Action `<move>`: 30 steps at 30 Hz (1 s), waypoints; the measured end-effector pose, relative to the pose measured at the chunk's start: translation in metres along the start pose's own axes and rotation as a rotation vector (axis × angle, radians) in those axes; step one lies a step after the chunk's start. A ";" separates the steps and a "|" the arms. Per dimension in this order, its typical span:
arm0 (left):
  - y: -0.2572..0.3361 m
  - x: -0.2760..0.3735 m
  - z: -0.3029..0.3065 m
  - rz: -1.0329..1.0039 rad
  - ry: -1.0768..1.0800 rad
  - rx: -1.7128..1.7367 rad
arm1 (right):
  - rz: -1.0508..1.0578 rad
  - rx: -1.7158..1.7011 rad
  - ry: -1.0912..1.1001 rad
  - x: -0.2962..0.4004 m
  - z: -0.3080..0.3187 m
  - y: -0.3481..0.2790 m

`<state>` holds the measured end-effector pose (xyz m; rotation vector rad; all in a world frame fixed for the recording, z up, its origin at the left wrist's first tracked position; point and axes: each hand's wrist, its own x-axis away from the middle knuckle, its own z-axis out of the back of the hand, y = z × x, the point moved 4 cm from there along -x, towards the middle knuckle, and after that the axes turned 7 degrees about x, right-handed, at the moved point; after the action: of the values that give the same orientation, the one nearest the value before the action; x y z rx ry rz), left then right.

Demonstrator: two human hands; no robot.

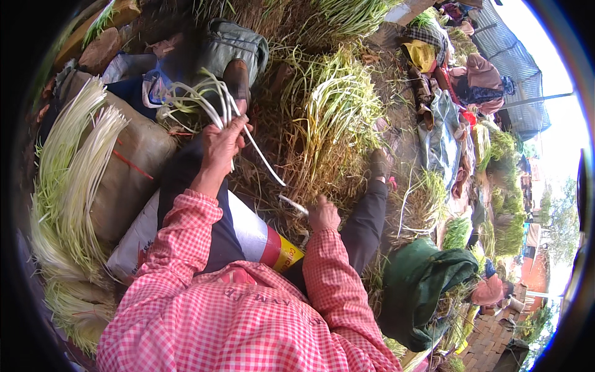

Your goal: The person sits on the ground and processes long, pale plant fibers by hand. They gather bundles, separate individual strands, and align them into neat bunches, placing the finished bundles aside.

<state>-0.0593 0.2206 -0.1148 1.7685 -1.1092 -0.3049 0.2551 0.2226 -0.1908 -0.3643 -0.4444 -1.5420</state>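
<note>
Pale stalks of a leafy vegetable [225, 104] are pinched in my left hand [228, 135], above my left thigh. One of these stalks reaches down to the right, towards my right hand [324, 214]. That hand is closed over the lower middle, with a short white piece [294, 204] at its fingers; whether this is a stalk end or a tool, I cannot tell. Between my feet lies a large heap of green and yellowed stalks [341, 107] with brown roots. At the left, long bundles of trimmed pale stalks [74, 172] rest over a brown sack [135, 162].
A red, white and yellow container [260, 237] is under my legs. A grey-green sack [237, 46] stands by one shoe. At the right are a dark green sack [423, 288], more vegetable heaps [506, 195] and a crouching person [492, 290]. Red ties [132, 165] lie on the brown sack.
</note>
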 end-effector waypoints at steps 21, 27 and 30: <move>-0.060 0.022 -0.025 0.410 -0.219 0.291 | 0.089 -0.210 0.298 -0.087 0.008 -0.062; -0.050 0.013 -0.020 0.387 -0.166 0.315 | 0.202 -0.866 0.866 -0.025 0.033 -0.032; -0.052 0.016 -0.021 0.397 -0.158 0.307 | 0.163 -1.335 0.227 -0.033 0.009 -0.024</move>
<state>-0.0085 0.2254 -0.1439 1.7554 -1.6596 -0.0311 0.2314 0.2554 -0.2006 -1.1806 0.8553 -1.5025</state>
